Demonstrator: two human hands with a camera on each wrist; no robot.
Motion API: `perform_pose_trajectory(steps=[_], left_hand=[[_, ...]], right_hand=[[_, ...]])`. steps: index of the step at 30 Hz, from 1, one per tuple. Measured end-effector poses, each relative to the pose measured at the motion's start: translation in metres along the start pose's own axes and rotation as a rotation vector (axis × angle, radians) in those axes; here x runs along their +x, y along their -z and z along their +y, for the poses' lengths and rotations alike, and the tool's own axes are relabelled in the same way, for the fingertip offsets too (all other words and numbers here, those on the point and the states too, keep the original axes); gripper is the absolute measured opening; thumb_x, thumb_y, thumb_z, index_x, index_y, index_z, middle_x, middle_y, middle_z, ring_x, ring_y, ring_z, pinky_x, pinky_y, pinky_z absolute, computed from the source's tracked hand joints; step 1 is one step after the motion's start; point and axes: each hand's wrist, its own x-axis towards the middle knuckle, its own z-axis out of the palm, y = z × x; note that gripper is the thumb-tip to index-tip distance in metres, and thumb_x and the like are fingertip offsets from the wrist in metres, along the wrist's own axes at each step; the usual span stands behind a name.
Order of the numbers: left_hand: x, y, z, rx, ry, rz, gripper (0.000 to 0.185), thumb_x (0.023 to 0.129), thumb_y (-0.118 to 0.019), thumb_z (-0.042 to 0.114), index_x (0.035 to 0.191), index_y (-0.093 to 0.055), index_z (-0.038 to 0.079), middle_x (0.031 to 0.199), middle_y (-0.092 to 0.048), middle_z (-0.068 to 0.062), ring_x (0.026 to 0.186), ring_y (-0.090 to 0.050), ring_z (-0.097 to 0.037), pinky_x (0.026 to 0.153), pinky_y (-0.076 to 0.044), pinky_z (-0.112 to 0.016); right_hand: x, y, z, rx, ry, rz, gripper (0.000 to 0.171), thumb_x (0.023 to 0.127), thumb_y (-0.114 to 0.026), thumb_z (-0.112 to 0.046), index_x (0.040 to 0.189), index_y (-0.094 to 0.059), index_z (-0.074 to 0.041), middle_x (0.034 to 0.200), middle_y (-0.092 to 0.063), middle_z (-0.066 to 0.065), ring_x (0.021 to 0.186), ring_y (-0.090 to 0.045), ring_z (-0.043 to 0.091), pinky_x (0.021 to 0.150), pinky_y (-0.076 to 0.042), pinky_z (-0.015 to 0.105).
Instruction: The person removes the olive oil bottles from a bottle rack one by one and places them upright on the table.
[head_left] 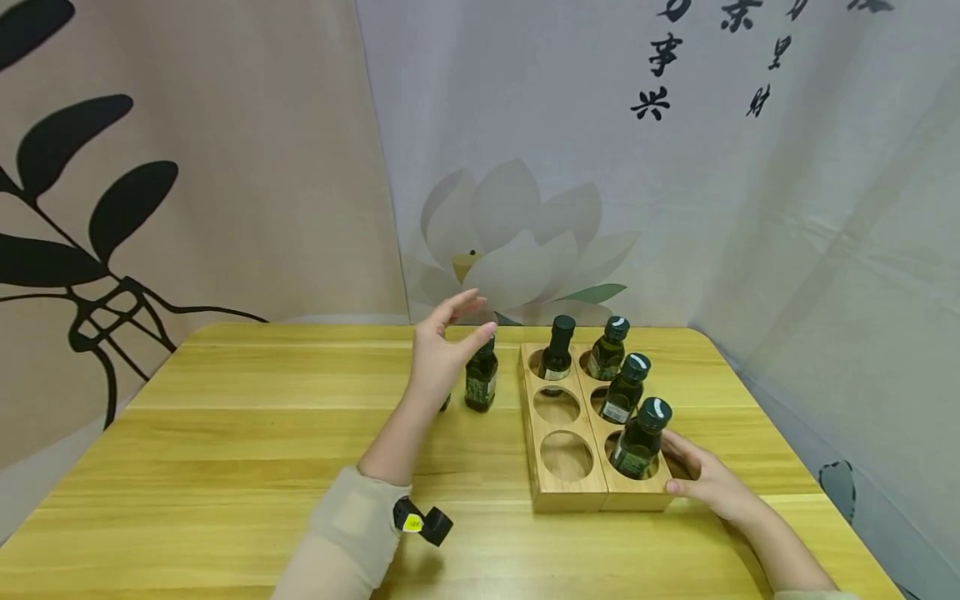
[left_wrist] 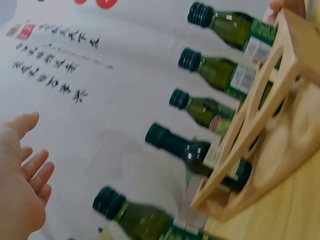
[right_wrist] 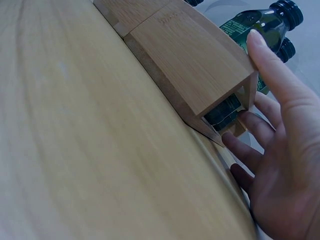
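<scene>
My left hand (head_left: 441, 354) is raised over the table with thumb and fingers spread, holding nothing. Just beyond its thumb, a small green glass bottle (head_left: 481, 385) with a dark cap stands upright on the table. My right hand (right_wrist: 280, 145) grips the near right corner of a wooden bottle rack (head_left: 567, 501), its thumb at the corner and its fingers at the open end. Three green bottles (head_left: 636, 446) fill the rack's right row. One slimmer dark bottle (left_wrist: 186, 150) sits in the far hole of the left row, whose two nearer holes (head_left: 566, 456) hold nothing.
A small dark thing (head_left: 446, 404) shows beside my left wrist, mostly hidden by it. Behind the table (head_left: 247, 433) hangs a cloth backdrop (head_left: 300, 167) with printed leaves, a lotus and writing. A small black device (head_left: 422, 522) is strapped at my left sleeve.
</scene>
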Motion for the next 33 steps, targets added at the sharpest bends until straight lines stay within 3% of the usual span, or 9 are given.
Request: perform_pose_trajectory(steps=[2, 8, 14, 20, 27, 33], left_hand=[[-0.002, -0.007, 0.008, -0.015, -0.002, -0.024, 0.046, 0.086, -0.074, 0.013, 0.129, -0.059, 0.008, 0.120, -0.064, -0.004, 0.112, -0.053, -0.018, 0.099, -0.037, -0.042], [-0.005, -0.034, 0.011, -0.032, 0.012, -0.074, 0.049, 0.085, -0.074, 0.015, 0.131, -0.058, 0.007, 0.123, -0.062, -0.007, 0.113, -0.053, -0.019, 0.098, -0.038, -0.042], [-0.005, -0.058, 0.001, -0.047, 0.011, -0.099, 0.049, 0.085, -0.075, 0.015, 0.131, -0.058, 0.008, 0.122, -0.063, -0.006, 0.113, -0.055, -0.018, 0.098, -0.040, -0.042], [-0.002, -0.076, -0.008, -0.042, 0.052, -0.122, 0.049, 0.087, -0.073, 0.018, 0.133, -0.057, 0.009, 0.125, -0.061, -0.002, 0.115, -0.054, -0.023, 0.098, -0.040, -0.041], [0.003, -0.093, -0.020, 0.037, 0.125, -0.157, 0.055, 0.087, -0.073, 0.020, 0.138, -0.052, 0.010, 0.133, -0.055, 0.001, 0.121, -0.050, -0.017, 0.101, -0.038, -0.034], [0.009, -0.103, -0.028, 0.078, 0.173, -0.192, 0.060, 0.088, -0.072, 0.023, 0.141, -0.047, 0.010, 0.139, -0.050, -0.004, 0.126, -0.045, -0.021, 0.104, -0.036, -0.036]], right_hand=[[0.000, 0.000, 0.000, -0.004, -0.003, 0.002, 0.077, 0.091, -0.067, -0.014, 0.139, -0.020, 0.022, 0.132, -0.046, -0.025, 0.121, -0.040, -0.006, 0.098, -0.027, 0.011], [0.001, 0.000, 0.001, -0.016, -0.003, 0.005, 0.076, 0.090, -0.068, -0.014, 0.140, -0.021, 0.021, 0.132, -0.047, -0.024, 0.121, -0.041, -0.005, 0.098, -0.027, 0.011], [0.002, -0.002, 0.000, -0.023, 0.004, 0.011, 0.077, 0.089, -0.069, -0.013, 0.138, -0.021, 0.022, 0.131, -0.046, -0.025, 0.120, -0.041, -0.006, 0.098, -0.027, 0.011], [0.003, -0.004, -0.002, -0.022, -0.004, 0.013, 0.076, 0.089, -0.069, -0.013, 0.139, -0.022, 0.021, 0.131, -0.046, -0.025, 0.120, -0.041, -0.006, 0.097, -0.027, 0.011], [0.001, -0.004, -0.004, -0.017, -0.017, 0.014, 0.077, 0.089, -0.069, -0.012, 0.139, -0.021, 0.022, 0.130, -0.047, -0.026, 0.120, -0.041, -0.007, 0.097, -0.027, 0.010], [0.001, -0.003, -0.007, -0.008, -0.013, 0.018, 0.077, 0.090, -0.069, -0.014, 0.138, -0.022, 0.023, 0.130, -0.048, -0.024, 0.119, -0.042, -0.006, 0.097, -0.027, 0.010]])
